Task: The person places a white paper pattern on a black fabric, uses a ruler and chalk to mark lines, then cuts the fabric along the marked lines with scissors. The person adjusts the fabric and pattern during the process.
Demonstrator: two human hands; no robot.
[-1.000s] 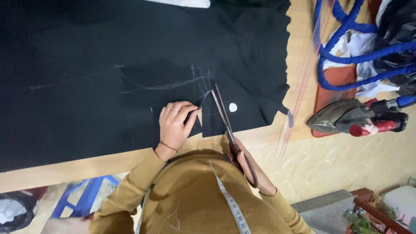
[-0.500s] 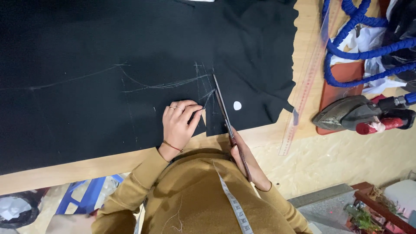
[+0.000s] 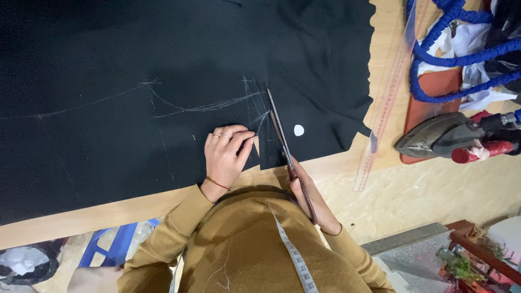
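So we've got the black fabric (image 3: 163, 70) spread flat over most of the wooden tabletop (image 3: 423, 179), reaching almost to its near edge, with pale chalk lines (image 3: 206, 106) curving across it and a little white chalk piece (image 3: 299, 130) sitting on the cloth just right of the cut. Our right hand (image 3: 309, 192) is wrapped shut around the handles of the long scissors (image 3: 282, 138), blades running up into the fabric from the near edge along a chalk line, with a slit already open beside them. Our left hand (image 3: 228, 152) lies flat on the cloth just left of the blades, fingers pressed together and pointing at the slit, pinning the fabric down and gripping nothing. A thin bracelet (image 3: 217, 183) sits on that wrist, and a tape measure (image 3: 293, 255) hangs down over our mustard sweater (image 3: 255, 244). Further out, a clear ruler (image 3: 385, 103) lies slanted along the fabric's wavy right edge. Toward the tabletop's right edge there's a dark iron (image 3: 439, 135) with a red handle, resting on a reddish pad (image 3: 429, 97), and a thick blue cord (image 3: 450, 59) looped behind it at the far right corner.
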